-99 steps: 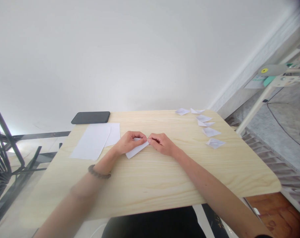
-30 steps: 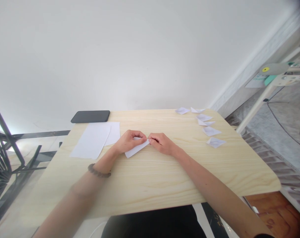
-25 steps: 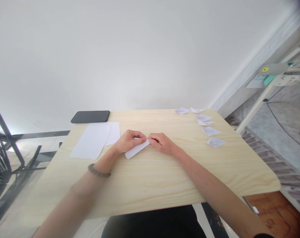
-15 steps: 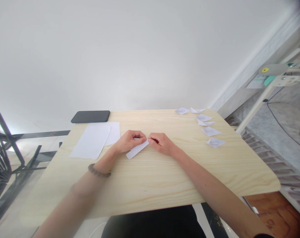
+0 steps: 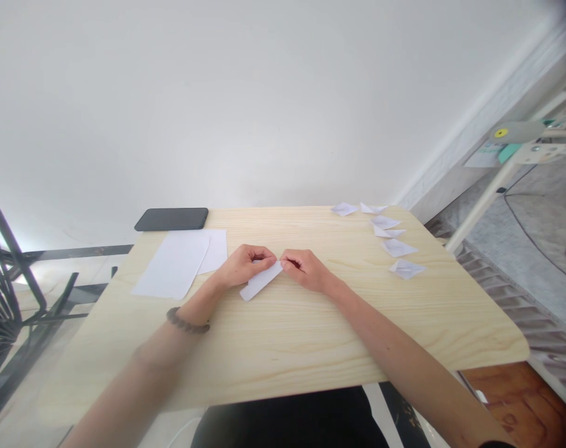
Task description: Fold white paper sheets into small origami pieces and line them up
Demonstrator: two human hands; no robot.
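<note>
Paper strip's [image 5: 263, 281] free lower-left end has swung slightly right and looks narrower than half a second ago; both hands practically parked, rest of the layout same.

Step, my read: working a fold at the strip's upper-right tip. Strip sits mid tabletop [image 5: 311, 339], between the hands, right of the loose sheets; can't tell if its free end touches wood.

Doing it well:
- Keep left hand [image 5: 243, 266] as the anchor, small motions only from right hand [image 5: 307, 270].
- Both sets of fingers [image 5: 263, 266] are clamped on paper, thumb against forefinger, left and right pinches close together at the tip. Good spacing; wider would let the fold wander.
- Line up edges first, then press the crease. Thin paper probably shows every miss.
- Watch the free end: if it twists, likely the fold is going skew. Exact crease hidden by the fingertips.

Counts, big to small:
- tabletop: 1
- loose sheets [image 5: 168, 267]: 2 visible, overlapping; more underneath can't be ruled out
- dark phone [image 5: 171, 219]: 1, far left corner
- strip in hand: 1
- folded pieces [image 5: 399, 248]: 6, two along far edge, four down right side
- beaded bracelet [image 5: 188, 322]: 1, left wrist
</note>
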